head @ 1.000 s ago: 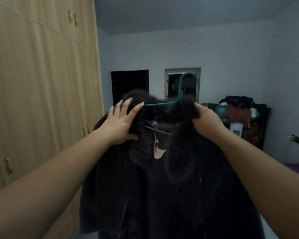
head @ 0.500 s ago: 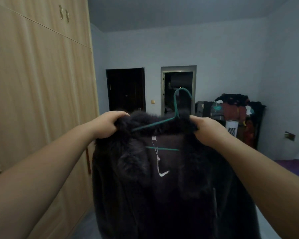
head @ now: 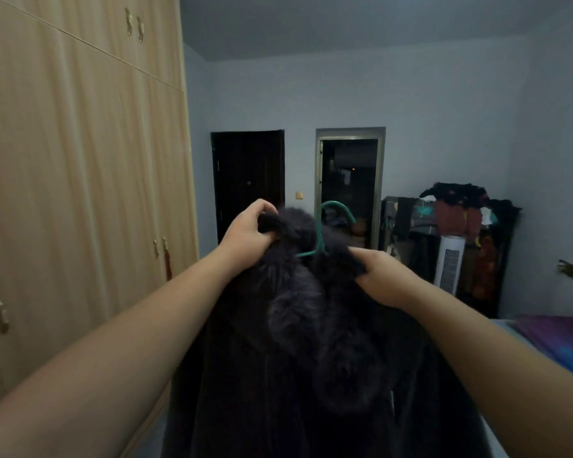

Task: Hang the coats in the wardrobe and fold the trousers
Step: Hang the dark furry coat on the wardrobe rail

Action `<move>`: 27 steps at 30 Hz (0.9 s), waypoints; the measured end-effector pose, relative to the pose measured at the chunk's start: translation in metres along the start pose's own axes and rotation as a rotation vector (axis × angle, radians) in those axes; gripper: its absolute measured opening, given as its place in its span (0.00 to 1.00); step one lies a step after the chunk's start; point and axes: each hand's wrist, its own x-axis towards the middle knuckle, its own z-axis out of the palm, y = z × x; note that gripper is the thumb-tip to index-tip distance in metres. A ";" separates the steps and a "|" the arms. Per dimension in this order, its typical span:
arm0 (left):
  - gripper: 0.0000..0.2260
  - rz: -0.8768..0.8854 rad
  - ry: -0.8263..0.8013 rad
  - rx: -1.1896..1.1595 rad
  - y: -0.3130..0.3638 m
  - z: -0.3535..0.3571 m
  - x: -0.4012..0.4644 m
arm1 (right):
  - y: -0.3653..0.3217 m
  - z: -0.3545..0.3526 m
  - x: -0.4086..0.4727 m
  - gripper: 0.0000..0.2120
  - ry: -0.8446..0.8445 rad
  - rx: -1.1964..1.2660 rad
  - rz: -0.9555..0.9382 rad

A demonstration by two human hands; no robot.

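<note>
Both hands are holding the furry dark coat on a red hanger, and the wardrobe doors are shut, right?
Not quite: the hanger is green, not red, as the head view shows. The left hand and right hand do grip the furry dark coat, and the wardrobe doors are shut.

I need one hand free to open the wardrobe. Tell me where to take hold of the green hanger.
Take the green hanger by its hook, coming from above with the right hand. The hook stands bare above the fur collar of the dark coat, while the hanger's shoulders are buried in fur where both hands grip, the left hand on the far side. A grip at the neck under the curve should carry the coat.
</note>
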 end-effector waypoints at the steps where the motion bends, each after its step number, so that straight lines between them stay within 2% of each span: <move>1: 0.12 0.028 -0.028 -0.021 0.001 0.002 -0.001 | 0.003 -0.001 -0.002 0.22 0.006 0.036 0.003; 3: 0.12 0.105 -0.164 0.030 0.004 0.008 -0.004 | 0.012 0.001 -0.005 0.25 0.103 0.063 0.040; 6: 0.15 0.129 -0.460 0.264 0.012 0.015 -0.009 | 0.021 0.011 -0.011 0.24 0.195 -0.013 0.069; 8: 0.13 0.155 -0.538 0.418 0.015 0.020 -0.010 | 0.022 0.016 -0.012 0.21 0.207 0.002 0.054; 12: 0.05 0.176 -0.424 0.533 0.005 0.014 -0.003 | 0.038 0.012 -0.017 0.13 0.163 0.174 0.076; 15: 0.06 0.080 -0.294 0.488 -0.019 -0.007 0.002 | 0.062 0.007 -0.030 0.11 0.291 0.199 0.188; 17: 0.07 0.066 -0.277 0.466 -0.030 -0.013 0.001 | 0.072 0.009 -0.036 0.11 0.345 0.166 0.215; 22: 0.10 0.056 -0.247 0.437 -0.026 -0.001 -0.005 | 0.063 0.015 -0.039 0.08 0.307 0.187 0.149; 25: 0.12 0.043 -0.167 0.423 -0.023 0.000 -0.005 | 0.067 0.015 -0.041 0.17 0.242 0.135 0.128; 27: 0.12 0.081 -0.125 0.430 -0.019 -0.002 -0.006 | 0.068 0.012 -0.044 0.24 0.254 0.089 0.094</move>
